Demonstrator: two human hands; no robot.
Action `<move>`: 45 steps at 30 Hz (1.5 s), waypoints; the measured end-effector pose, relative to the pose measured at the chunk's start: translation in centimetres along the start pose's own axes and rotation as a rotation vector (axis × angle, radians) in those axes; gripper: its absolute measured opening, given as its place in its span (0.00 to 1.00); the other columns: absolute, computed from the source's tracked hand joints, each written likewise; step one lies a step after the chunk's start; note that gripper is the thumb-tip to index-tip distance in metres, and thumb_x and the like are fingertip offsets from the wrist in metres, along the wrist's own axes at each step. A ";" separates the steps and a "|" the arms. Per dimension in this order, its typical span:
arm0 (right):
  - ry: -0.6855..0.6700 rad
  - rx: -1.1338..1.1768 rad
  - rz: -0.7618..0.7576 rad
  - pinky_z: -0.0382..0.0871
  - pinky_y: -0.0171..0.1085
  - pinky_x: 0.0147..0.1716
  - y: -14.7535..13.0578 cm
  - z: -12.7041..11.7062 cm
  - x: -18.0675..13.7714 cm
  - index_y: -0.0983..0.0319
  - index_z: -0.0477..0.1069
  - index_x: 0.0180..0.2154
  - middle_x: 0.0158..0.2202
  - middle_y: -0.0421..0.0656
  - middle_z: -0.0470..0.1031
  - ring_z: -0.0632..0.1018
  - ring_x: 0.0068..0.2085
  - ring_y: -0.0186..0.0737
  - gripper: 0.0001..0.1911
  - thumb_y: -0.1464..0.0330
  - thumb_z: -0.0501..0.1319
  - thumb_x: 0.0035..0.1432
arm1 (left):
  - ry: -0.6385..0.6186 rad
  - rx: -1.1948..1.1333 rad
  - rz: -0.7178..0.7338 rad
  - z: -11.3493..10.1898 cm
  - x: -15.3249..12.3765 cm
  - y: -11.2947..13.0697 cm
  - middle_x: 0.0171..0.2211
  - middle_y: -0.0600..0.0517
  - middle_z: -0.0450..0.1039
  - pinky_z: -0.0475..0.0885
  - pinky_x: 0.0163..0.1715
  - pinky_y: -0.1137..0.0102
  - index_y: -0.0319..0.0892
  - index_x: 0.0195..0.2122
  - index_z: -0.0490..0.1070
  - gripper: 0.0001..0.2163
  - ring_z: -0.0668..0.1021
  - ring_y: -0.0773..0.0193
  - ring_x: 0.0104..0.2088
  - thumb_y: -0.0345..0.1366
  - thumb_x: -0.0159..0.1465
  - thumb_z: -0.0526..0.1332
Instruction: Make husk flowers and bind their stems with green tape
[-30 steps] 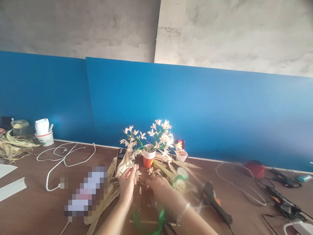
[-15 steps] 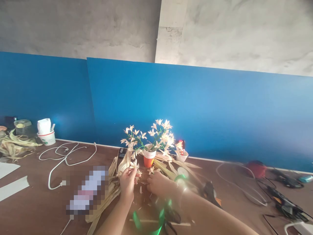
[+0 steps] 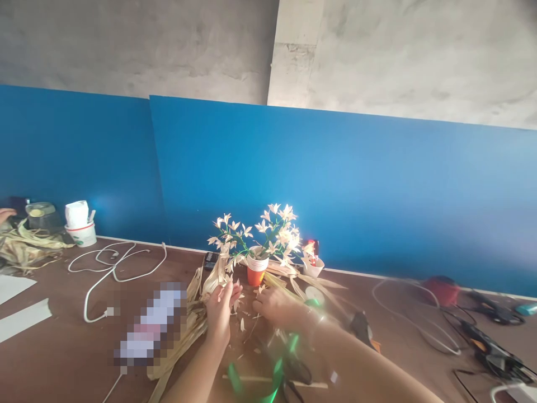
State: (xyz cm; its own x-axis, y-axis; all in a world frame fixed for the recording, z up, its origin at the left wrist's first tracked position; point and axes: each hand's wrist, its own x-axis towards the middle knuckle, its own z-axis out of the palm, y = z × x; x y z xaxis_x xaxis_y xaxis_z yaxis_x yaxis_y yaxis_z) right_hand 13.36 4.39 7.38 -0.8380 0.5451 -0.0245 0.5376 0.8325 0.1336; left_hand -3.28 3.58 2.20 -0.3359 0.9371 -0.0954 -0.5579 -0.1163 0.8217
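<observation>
My left hand point(image 3: 220, 313) rests on a pile of dried corn husks point(image 3: 191, 330), its fingers curled round a small pale husk flower at the fingertips. My right hand point(image 3: 274, 307) lies just to the right, fingers bent and pinched low over small husk scraps on the brown table point(image 3: 67, 358). What it holds is too small to make out. Just behind both hands stands an orange paper cup point(image 3: 255, 271) with a bouquet of pale husk flowers point(image 3: 260, 232) on green stems.
A black glue gun point(image 3: 361, 329) lies right of my right arm, green ribbon point(image 3: 274, 374) below it. White cables point(image 3: 113, 266) loop at the left, a white tub point(image 3: 79, 228) and more husks point(image 3: 23, 249) at far left. Dark tools and cables point(image 3: 486, 341) lie at the right.
My right hand has moved up and forward, closer to the cup, and now covers more of the glue gun. My left hand keeps its place on the husks.
</observation>
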 end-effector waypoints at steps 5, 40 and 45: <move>0.021 0.034 0.113 0.60 0.36 0.28 -0.6 0.8 -0.6 0.65 0.70 0.39 0.35 0.48 0.75 0.72 0.32 0.40 0.13 0.79 0.53 0.51 | -0.027 -0.038 -0.053 -0.1 0.0 0.1 0.32 0.49 0.77 0.69 0.18 0.77 0.36 0.38 0.74 0.19 0.73 0.73 0.19 0.44 0.49 0.70; 0.554 0.968 0.739 0.62 0.33 0.28 -4.1 1.6 -0.2 0.62 0.79 0.29 0.25 0.42 0.78 0.73 0.27 0.38 0.14 0.74 0.54 0.46 | -0.299 -0.282 -0.443 -0.2 -1.4 0.3 0.21 0.55 0.66 0.58 0.17 0.80 0.34 0.36 0.72 0.08 0.64 0.74 0.18 0.26 0.54 0.60; 0.535 0.943 0.744 0.63 0.33 0.29 -4.0 1.1 -0.5 0.62 0.79 0.30 0.26 0.42 0.78 0.75 0.28 0.39 0.14 0.74 0.54 0.47 | -0.372 -0.317 -0.409 -0.2 -1.5 0.2 0.20 0.55 0.65 0.57 0.16 0.81 0.37 0.25 0.68 0.04 0.62 0.76 0.17 0.26 0.55 0.62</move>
State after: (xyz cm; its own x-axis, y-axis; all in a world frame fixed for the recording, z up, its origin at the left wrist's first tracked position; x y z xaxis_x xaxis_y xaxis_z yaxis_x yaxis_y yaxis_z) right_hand 11.75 0.91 5.80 -0.1309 0.9755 0.1770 0.5594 0.2201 -0.7992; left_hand -3.00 2.10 2.37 0.2060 0.9714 -0.1181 -0.8021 0.2368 0.5483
